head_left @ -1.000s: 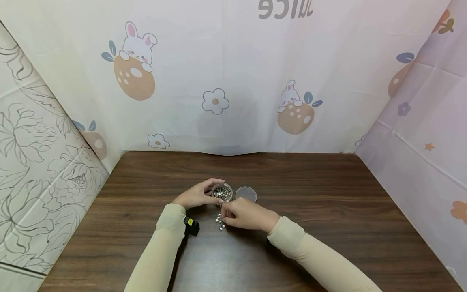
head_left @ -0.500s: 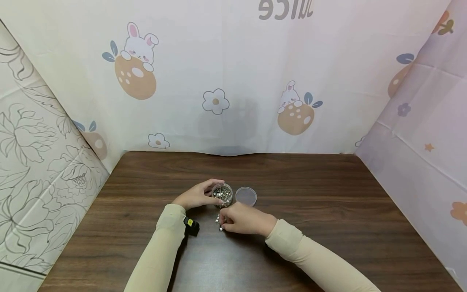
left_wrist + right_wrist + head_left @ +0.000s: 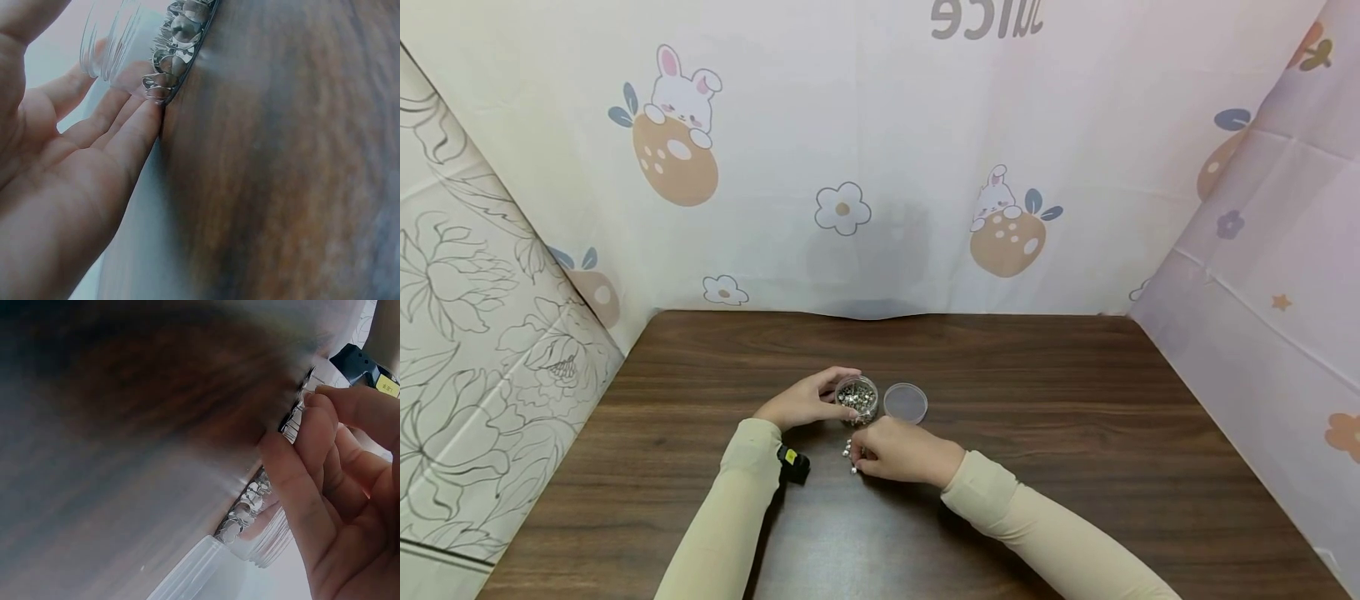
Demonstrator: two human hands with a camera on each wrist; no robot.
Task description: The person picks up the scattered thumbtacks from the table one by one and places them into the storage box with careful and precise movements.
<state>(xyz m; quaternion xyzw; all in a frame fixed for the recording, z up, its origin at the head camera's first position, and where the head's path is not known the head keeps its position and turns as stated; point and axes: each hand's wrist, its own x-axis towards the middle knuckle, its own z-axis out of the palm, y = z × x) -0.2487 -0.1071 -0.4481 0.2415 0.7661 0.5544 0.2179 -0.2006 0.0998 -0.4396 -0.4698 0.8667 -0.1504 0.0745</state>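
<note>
My left hand (image 3: 801, 406) grips the side of a clear round jar (image 3: 112, 50) that stands without its lid on the table. Silver thumbtacks (image 3: 856, 397) cover its bottom; their round heads show through the wall in the left wrist view. In front of the jar, several loose thumbtacks (image 3: 847, 447) lie on the wood, partly covered by my right hand (image 3: 901, 450). There, my right thumb and forefinger pinch at a thumbtack (image 3: 309, 395) right on the tabletop, most of it hidden by the fingertips.
A clear round lid (image 3: 906, 403) lies just right of the jar. A black wrist camera with a yellow label (image 3: 793, 467) sits below my left wrist. The brown wooden table (image 3: 1037, 392) ends at a printed curtain (image 3: 760, 167) behind.
My right hand has moved from beside the jar's front rim down to the loose thumbtacks and stayed there. My left hand and the jar have kept their place.
</note>
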